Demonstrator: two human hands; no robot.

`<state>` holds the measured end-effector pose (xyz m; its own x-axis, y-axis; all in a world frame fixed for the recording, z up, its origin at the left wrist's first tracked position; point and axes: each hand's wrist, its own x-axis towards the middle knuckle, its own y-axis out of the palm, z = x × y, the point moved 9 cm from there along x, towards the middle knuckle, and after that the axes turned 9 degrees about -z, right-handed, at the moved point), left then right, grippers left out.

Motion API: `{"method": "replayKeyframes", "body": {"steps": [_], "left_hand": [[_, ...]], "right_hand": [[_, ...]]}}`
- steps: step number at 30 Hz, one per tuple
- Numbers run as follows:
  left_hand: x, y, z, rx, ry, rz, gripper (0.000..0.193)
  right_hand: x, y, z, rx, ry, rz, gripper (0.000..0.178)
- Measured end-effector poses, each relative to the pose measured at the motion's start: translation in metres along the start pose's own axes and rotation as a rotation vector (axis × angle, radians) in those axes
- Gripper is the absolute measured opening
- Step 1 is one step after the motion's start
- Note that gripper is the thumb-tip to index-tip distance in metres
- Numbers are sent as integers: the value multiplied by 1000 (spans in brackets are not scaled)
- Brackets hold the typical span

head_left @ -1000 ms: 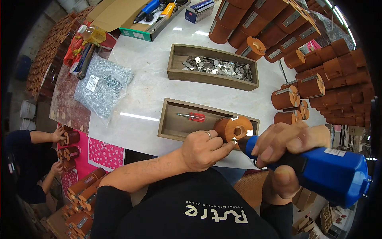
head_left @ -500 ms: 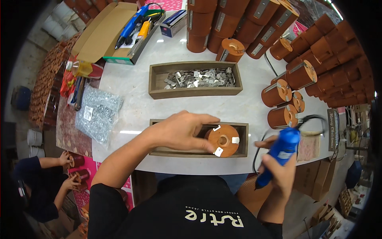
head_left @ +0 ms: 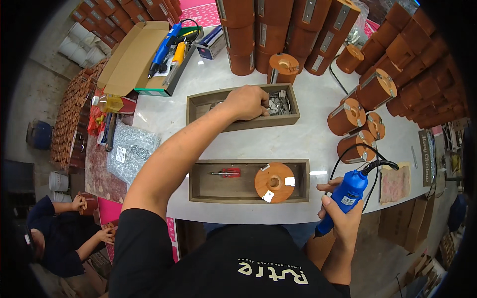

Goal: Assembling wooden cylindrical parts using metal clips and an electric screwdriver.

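My left hand [head_left: 247,103] reaches into the far wooden box [head_left: 198,102], its fingers curled down among small silvery metal plates [head_left: 279,103]. What the fingertips grip is hidden. On the right, my right hand [head_left: 344,213] is wrapped round a blue electric screwdriver [head_left: 352,191], tip pointing down beyond the table's front edge. In the near wooden box [head_left: 198,193] stands an orange-brown round wooden piece [head_left: 275,189] with a hole in its middle. Small metal plates lie on its top near the rim. A red-handled screwdriver [head_left: 230,173] lies left of it in the same box.
Brown cylinders [head_left: 346,116] stand at the right, with tall stacks [head_left: 271,37] behind the far box. At the far left are an open cardboard tool box [head_left: 131,62] and a bag of metal parts [head_left: 134,154]. A cable [head_left: 380,162] trails from the blue tool. Another person [head_left: 62,236] works at left.
My left hand has gone from the round wooden piece to the metal plates in the far box. My right hand still holds the electric screwdriver, now slightly lower.
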<state>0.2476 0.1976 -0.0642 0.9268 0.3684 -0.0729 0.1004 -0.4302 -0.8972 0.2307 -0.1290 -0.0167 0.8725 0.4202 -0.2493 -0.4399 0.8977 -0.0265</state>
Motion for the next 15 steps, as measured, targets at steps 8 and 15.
{"method": "replayKeyframes", "body": {"steps": [8,15], "left_hand": [[1,-6,16,-298,-44,-183,17],[-9,-22,53,-567,-336,-237,24]], "right_hand": [[1,-12,-4,11,-14,-25,37],[-1,-9,-6,15,-7,-9,36]]}}
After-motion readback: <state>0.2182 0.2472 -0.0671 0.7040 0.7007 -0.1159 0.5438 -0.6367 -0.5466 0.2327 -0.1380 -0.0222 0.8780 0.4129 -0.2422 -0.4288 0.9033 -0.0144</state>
